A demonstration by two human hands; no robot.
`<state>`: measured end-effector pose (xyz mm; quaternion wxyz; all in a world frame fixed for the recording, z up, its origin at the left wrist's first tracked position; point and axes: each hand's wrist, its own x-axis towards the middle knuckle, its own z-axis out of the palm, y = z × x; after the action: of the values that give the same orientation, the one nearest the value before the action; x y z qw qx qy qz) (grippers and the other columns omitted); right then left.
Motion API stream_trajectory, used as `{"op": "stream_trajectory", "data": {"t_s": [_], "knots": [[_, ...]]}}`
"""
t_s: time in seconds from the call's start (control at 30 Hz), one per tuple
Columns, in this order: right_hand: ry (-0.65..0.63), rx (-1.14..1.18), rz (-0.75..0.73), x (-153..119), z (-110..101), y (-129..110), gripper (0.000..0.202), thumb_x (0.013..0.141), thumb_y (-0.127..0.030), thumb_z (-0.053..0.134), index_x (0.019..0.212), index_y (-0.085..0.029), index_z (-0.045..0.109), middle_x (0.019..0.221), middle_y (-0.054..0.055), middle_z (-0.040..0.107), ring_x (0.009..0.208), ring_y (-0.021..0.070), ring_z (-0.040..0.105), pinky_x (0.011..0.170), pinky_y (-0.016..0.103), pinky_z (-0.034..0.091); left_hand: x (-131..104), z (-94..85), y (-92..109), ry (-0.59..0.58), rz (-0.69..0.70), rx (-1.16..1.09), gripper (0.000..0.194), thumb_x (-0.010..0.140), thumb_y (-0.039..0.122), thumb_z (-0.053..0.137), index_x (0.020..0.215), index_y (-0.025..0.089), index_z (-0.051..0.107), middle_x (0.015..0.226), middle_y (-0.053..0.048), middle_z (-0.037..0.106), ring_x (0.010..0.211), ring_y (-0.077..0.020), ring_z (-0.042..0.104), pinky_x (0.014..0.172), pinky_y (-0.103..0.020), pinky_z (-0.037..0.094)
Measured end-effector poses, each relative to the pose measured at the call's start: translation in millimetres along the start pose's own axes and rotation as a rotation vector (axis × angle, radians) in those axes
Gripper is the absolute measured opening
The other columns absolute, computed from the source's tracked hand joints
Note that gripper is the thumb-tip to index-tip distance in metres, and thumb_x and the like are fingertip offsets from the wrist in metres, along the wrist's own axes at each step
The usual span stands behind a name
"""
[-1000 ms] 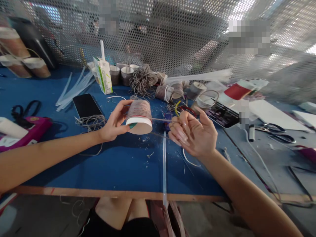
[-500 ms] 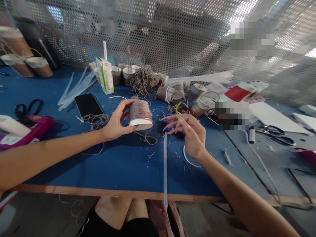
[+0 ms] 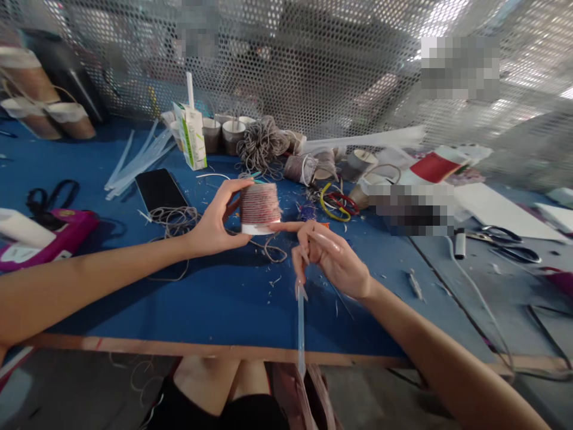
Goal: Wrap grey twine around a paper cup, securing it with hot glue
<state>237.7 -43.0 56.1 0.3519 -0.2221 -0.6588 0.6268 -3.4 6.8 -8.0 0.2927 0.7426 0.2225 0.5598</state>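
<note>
My left hand is closed around a twine-wrapped paper cup, held over the blue table with its white rim downward. The extended index finger of my right hand touches the cup near that rim. The other right-hand fingers are curled. Their tips meet the upper visible part of a narrow translucent strip running down past the table edge; whether they grip it I cannot tell. A loose length of twine lies under the cup. Behind my right hand is a small blue-purple item, partly covered.
At the back stand a drink carton, several cups and a twine heap. Translucent sticks and a phone lie left, near a magenta device. Scissors and a cable lie right. Perforated metal mesh rises behind.
My right hand has moved down, curled its fingers and brought its index finger to the cup. The cup has shifted slightly right and turned, showing less of its white underside.
</note>
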Motion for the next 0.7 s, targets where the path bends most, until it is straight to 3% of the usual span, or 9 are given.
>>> {"op": "stream_trajectory", "data": {"t_s": [0.3,0.5,0.7], "knots": [[0.164,0.069,0.048,3.6,-11.1,-2.5,0.042,0.092,-0.057,0.048,0.070,-0.022,0.043,0.117,0.010,0.073,0.037,0.0079,0.053,0.029,0.026,0.044,0.5,-1.0,-6.4,-0.019,0.060,-0.081,0.078,0.073,0.025,0.078,0.140,0.028,0.039,0.153,-0.014,0.040,0.149,-0.0302,0.037,0.122,-0.050,0.036],[0.354,0.097,0.117,8.0,-11.5,-4.8,0.044,0.086,-0.057,0.053,0.061,-0.023,0.039,0.098,0.006,0.078,0.030,0.0067,0.044,0.024,0.024,0.037,0.8,-0.8,-5.1,-0.012,0.045,-0.118,0.079,0.071,0.029,0.081,0.139,0.030,0.040,0.154,-0.013,0.040,0.145,-0.0290,0.042,0.118,-0.048,0.043],[0.457,0.091,0.168,10.9,-17.4,-3.5,0.044,0.083,-0.057,0.055,0.060,-0.023,0.039,0.083,0.005,0.077,0.028,0.0054,0.036,0.021,0.022,0.028,1.5,0.0,-6.3,-0.008,0.038,-0.155,0.081,0.070,0.035,0.083,0.138,0.031,0.040,0.149,-0.012,0.047,0.139,-0.0290,0.048,0.113,-0.048,0.048]]}}
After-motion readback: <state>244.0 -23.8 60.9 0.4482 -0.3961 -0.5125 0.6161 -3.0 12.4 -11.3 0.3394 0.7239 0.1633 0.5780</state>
